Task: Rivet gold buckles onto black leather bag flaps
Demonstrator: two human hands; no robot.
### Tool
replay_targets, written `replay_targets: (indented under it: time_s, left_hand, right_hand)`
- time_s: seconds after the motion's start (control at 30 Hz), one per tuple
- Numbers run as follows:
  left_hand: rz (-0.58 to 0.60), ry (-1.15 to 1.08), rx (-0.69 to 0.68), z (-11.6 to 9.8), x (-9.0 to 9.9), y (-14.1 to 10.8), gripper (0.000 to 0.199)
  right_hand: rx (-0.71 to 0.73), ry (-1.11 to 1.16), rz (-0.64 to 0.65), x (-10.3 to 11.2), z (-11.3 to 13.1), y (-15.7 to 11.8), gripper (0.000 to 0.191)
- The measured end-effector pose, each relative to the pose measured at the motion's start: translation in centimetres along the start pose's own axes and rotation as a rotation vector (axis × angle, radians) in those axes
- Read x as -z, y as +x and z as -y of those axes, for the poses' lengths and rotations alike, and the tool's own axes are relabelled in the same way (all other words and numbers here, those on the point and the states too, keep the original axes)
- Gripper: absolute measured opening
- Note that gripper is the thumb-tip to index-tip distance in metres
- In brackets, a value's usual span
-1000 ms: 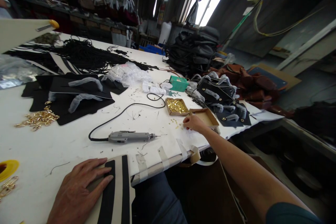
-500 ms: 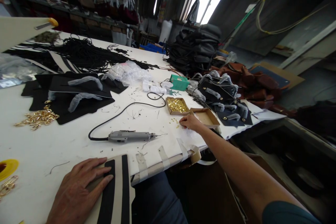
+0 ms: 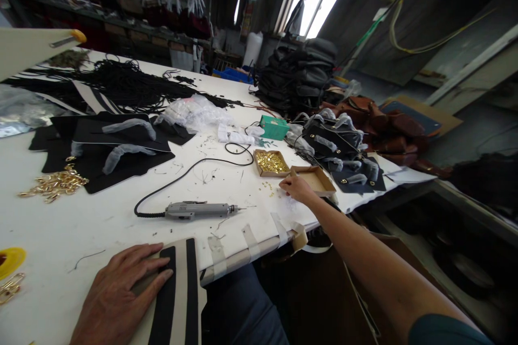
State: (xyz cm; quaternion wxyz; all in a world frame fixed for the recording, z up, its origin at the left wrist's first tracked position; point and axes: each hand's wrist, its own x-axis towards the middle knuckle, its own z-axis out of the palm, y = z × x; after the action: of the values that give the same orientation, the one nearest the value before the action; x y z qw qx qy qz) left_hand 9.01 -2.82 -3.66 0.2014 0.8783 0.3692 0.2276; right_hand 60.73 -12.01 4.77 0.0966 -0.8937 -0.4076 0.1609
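Note:
My left hand (image 3: 125, 285) lies flat, fingers stretched, on a beige panel with black stripes (image 3: 181, 291) at the table's front edge. Over the table to the right, my right hand (image 3: 297, 187) has its fingertips pinched together; whatever is between them is too small to make out. It is just in front of a shallow cardboard box (image 3: 318, 178). Left of the fingers, small loose gold-coloured pieces (image 3: 266, 188) are scattered on the white table. Behind them, a second cardboard box (image 3: 270, 174) holds many gold-coloured metal bits (image 3: 271, 160). A grey electric screwdriver (image 3: 198, 210) rests between my hands, its bit pointing right.
The screwdriver's black cable (image 3: 174, 175) curls across the table. Gold clasps (image 3: 60, 183) are heaped beside black panels with wrapped handles (image 3: 129, 151) at left. A green box (image 3: 273, 127) and black bag parts (image 3: 352, 159) stand behind the cardboard boxes.
My right hand has shifted slightly right, away from the loose gold pieces, with its fingers still pinched. My left hand stays flat on the striped panel. The view has moved a little.

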Motion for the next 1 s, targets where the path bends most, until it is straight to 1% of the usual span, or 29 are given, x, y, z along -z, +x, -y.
replay_targets:
  time_s: [0.17, 0.4, 0.53, 0.73, 0.83, 0.93, 1.0]
  left_hand:
    - [0.007, 0.008, 0.002, 0.2, 0.0, -0.2, 0.039]
    - [0.027, 0.013, 0.011, 0.2, -0.1, -0.2, 0.044]
    - [0.015, 0.000, 0.018, 0.2, -0.1, -0.1, 0.040]
    - [0.009, -0.023, 0.017, 0.2, 0.0, -0.1, 0.034]
    - [0.007, -0.018, 0.010, 0.2, 0.0, -0.1, 0.031]
    - [0.002, -0.005, 0.004, 0.2, 0.0, 0.0, 0.029]
    - [-0.003, 0.003, 0.002, 0.2, 0.0, -0.1, 0.030]
  right_hand:
    - [0.006, -0.056, -0.008, 0.6, -0.8, -0.8, 0.022]
    - [0.098, -0.151, -0.001, 0.0, -1.3, -1.1, 0.015]
    - [0.117, -0.186, 0.009, 0.0, -1.3, -1.6, 0.016]
    - [0.097, -0.216, -0.001, 0.0, -1.4, -2.2, 0.016]
    - [0.074, -0.220, -0.024, -0.1, -1.6, -2.1, 0.021]
    - [0.046, -0.222, -0.060, -0.2, -2.0, -2.1, 0.033]
    - [0.041, -0.228, -0.078, -0.1, -2.3, -2.3, 0.037]
